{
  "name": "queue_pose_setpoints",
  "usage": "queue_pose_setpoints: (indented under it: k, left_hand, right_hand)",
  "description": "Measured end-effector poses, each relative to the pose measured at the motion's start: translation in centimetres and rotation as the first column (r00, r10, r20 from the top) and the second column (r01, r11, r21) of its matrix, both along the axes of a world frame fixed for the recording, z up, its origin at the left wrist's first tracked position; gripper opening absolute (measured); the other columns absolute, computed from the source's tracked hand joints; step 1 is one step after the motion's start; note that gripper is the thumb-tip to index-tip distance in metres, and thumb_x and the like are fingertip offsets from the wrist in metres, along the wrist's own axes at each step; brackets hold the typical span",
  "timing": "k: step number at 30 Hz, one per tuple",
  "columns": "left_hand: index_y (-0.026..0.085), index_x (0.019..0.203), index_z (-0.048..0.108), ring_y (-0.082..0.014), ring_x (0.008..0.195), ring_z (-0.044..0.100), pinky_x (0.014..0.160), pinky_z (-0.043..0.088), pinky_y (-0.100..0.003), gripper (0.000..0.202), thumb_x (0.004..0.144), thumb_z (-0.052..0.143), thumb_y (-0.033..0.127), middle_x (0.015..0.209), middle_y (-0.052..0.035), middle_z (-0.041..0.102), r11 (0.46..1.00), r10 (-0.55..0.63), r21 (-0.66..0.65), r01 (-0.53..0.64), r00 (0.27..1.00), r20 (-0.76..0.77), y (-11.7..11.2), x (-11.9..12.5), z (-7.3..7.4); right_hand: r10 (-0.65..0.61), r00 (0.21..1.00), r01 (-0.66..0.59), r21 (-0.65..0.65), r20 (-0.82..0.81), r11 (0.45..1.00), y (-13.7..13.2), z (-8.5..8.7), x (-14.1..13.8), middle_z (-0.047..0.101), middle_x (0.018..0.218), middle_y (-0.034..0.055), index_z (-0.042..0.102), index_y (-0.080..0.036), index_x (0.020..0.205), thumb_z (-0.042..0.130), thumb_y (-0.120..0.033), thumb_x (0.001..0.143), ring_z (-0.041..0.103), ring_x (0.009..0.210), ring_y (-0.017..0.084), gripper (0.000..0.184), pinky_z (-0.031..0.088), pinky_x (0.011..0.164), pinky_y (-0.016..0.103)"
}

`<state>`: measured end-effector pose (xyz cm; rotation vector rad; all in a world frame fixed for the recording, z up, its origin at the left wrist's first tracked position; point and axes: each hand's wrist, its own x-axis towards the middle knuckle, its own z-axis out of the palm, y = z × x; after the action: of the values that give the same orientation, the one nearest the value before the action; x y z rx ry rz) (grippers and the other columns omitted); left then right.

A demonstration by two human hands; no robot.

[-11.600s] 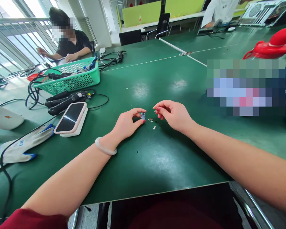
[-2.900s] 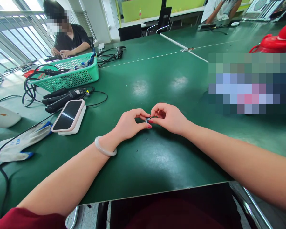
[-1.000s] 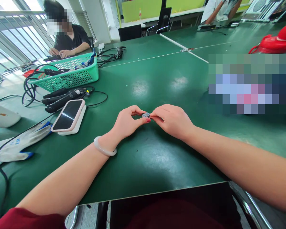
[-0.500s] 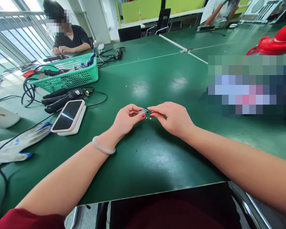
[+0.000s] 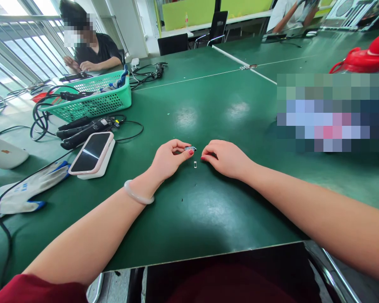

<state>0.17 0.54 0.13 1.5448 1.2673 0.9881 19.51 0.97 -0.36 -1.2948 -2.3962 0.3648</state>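
My left hand (image 5: 169, 158) is closed in a pinch on a small silvery and dark piece (image 5: 190, 148), too small to name, whose end pokes out past the thumb. Just to the right, my right hand (image 5: 227, 159) rests low by the table with its thumb and fingers drawn together; whatever they hold, if anything, is hidden. Between the hands and a little nearer to me, a tiny pale rectangular piece with a darker middle (image 5: 195, 164) lies on the green table (image 5: 189, 227), apart from both hands.
On the left are a green basket (image 5: 91, 101) of cables, black handheld devices (image 5: 86, 130), a phone (image 5: 93, 152) on a white box, and a glove (image 5: 22, 193). A red-lidded container (image 5: 360, 59) stands right. A person (image 5: 96, 50) sits across; another is farther back.
My right hand has drawn slightly right and down, away from the piece in my left hand. The tiny pale piece now lies nearer to me, turned lengthwise. My left hand stays nearly still.
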Motion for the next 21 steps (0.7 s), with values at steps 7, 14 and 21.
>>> queue_pose_setpoints:
  k: [7, 14, 21]
  left_hand:
    - [0.015, 0.089, 0.066, -0.0170, 0.081, 0.064, 0.079, 0.048, -0.034, 0.031, 0.068, 0.073, 0.037, 0.088, -0.0070, 0.072, 1.000, 0.006, -0.002, -0.006, 1.000, -0.007, -0.02, 0.04, 0.08]
    - [0.015, 0.088, 0.066, -0.0172, 0.082, 0.064, 0.081, 0.048, -0.035, 0.031, 0.068, 0.073, 0.037, 0.090, -0.0076, 0.072, 1.000, 0.000, 0.012, 0.000, 1.000, -0.013, -0.01, 0.00, 0.07]
    - [0.016, 0.089, 0.066, -0.0168, 0.080, 0.065, 0.079, 0.049, -0.034, 0.032, 0.068, 0.074, 0.038, 0.088, -0.0071, 0.072, 1.000, -0.009, 0.011, 0.009, 1.000, -0.017, 0.05, -0.06, -0.03]
  right_hand:
    - [0.201, 0.979, -0.200, 0.030, -0.030, 0.979, -0.32, -0.52, -0.51, 0.064, 0.091, 0.0044, 0.069, -0.022, 0.092, 0.061, -0.023, 0.084, 0.057, 0.092, 0.019, 0.011, 0.044, 0.084, 0.034]
    - [0.155, 0.988, -0.155, 0.025, -0.005, 0.988, -0.16, -0.51, -0.49, 0.061, 0.080, 0.0041, 0.067, -0.018, 0.075, 0.055, -0.021, 0.087, 0.056, 0.082, 0.017, 0.017, 0.043, 0.078, 0.031]
    - [0.070, 0.996, -0.073, -0.063, -0.049, 0.995, 0.22, -0.28, -0.37, 0.062, 0.076, 0.0021, 0.069, -0.020, 0.078, 0.054, -0.024, 0.088, 0.057, 0.077, 0.015, 0.018, 0.041, 0.071, 0.027]
